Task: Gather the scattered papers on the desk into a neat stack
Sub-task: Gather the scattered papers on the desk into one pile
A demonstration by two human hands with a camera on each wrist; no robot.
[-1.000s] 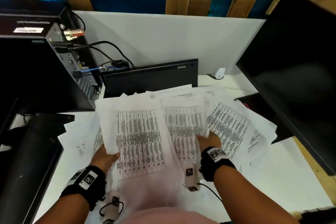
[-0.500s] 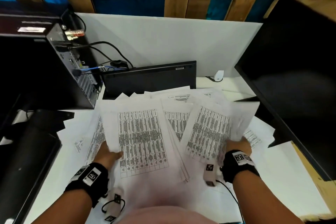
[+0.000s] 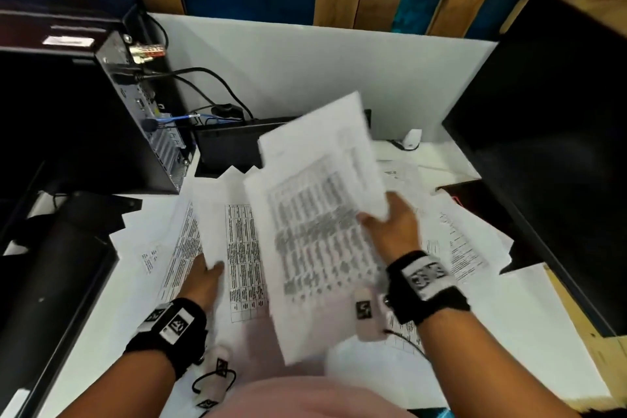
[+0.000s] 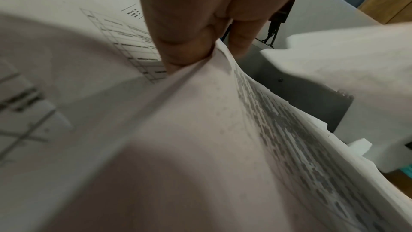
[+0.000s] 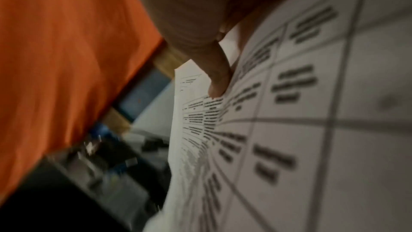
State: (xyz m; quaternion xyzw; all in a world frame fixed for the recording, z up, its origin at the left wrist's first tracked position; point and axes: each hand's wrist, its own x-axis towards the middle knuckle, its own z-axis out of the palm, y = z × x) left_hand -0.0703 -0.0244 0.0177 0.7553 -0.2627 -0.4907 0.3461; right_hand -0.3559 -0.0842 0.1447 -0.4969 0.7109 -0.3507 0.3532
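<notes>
Right hand: the right hand (image 3: 390, 227) grips a sheaf of printed sheets (image 3: 319, 214) by its right edge, raised clear of the table (image 3: 529, 326) and tilted; in the right wrist view the thumb (image 5: 217, 77) presses on the printed grid while the fingers curl behind the paper.
Left hand: the left hand (image 3: 200, 278) clasps the left edge of a pile of papers (image 3: 234, 231) lying on the table, thumb on top; the left wrist view shows the fingers (image 4: 185, 41) closed on the bent margin of the top sheet.
Lifted sheets: blurred, carried above and just right of the left hand's pile, their lower corner hanging toward the person's body.
Loose papers: more sheets (image 3: 468, 241) lie fanned on the table beyond and to the right of the right hand, overlapping one another; others (image 3: 152, 248) spread out to the left of the left hand.
Wrists: each arm wears a black strap (image 3: 427, 285) with a printed marker.
Beyond the hands: a black computer tower (image 3: 135, 119) with cables plugged into its back stands up and to the left of the left hand; a low black unit (image 3: 230, 149) sits beyond the papers against a white partition (image 3: 305, 75).
Far right: a dark monitor (image 3: 549, 153) stands to the right of the right hand.
</notes>
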